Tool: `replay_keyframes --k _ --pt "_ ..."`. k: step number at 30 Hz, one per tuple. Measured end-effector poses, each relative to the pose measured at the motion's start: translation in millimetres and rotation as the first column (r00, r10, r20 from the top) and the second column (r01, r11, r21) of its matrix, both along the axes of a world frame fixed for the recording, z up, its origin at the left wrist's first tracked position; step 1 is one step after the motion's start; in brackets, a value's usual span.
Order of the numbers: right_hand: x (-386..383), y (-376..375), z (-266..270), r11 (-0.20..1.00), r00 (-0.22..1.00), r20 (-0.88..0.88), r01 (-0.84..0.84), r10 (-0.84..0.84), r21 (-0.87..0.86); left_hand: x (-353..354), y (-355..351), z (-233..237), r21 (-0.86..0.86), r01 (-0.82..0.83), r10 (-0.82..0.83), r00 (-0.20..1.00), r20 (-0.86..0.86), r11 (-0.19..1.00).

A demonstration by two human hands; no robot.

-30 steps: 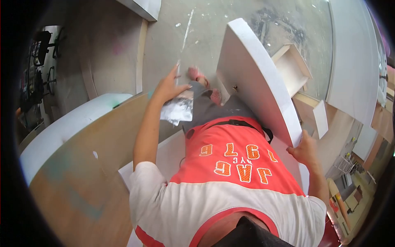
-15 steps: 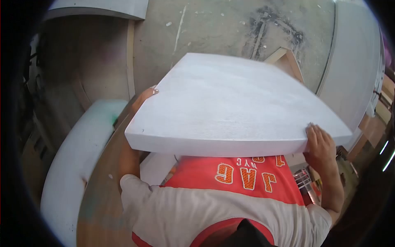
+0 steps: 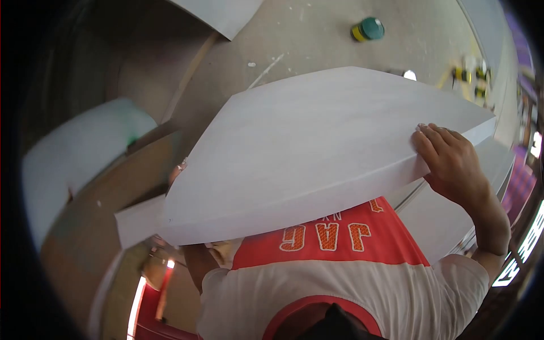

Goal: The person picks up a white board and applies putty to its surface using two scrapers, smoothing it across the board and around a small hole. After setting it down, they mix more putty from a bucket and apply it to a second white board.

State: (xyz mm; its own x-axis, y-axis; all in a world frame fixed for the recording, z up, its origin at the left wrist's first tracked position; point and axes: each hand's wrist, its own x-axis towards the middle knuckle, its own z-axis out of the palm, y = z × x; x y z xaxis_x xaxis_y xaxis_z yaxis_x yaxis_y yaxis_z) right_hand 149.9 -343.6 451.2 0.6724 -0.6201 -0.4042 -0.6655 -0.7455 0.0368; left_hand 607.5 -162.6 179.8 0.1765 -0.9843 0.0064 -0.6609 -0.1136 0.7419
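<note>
A large, thick white panel (image 3: 317,147) with an angled outline lies across both my hands in front of my chest, tilted up toward the right. My right hand (image 3: 450,156) grips its near right edge, fingers bent over the top face. At the opposite side, my left hand (image 3: 179,171) shows only fingertips curled over the panel's left edge; the rest is hidden beneath. The near side face of the panel is close to my red and white shirt (image 3: 323,260).
To the left stand a curved brown board (image 3: 102,226) and a pale rounded piece (image 3: 85,153). A white-topped piece (image 3: 221,14) is at the upper left. A green and yellow can (image 3: 368,29) stands on the floor ahead, with several yellow-and-dark items (image 3: 463,74) farther right.
The panel has turned in my hands' hold, its right end rising and its left end dropping. My view has swung, bringing the can and the yellow-and-dark items into sight.
</note>
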Motion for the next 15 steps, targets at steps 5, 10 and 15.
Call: replay_keyframes --k 5,10,15 --pt "88.3 46.3 41.3 0.961 0.970 -0.024 -0.241 0.241 -0.134 12.3 100.6 4.1 -0.100 -0.223 0.223 0.975 -0.018 0.970" --pt "45.2 -68.5 3.9 0.959 0.960 -0.026 -0.281 0.280 -0.033 -42.8 61.3 -11.7 -0.077 -0.250 0.249 0.968 -0.030 0.965" --pt "42.1 -127.2 -16.3 0.928 0.926 -0.045 -0.373 0.374 0.017 -74.1 55.1 -8.0 -0.129 -0.273 0.271 0.962 -0.028 0.953"
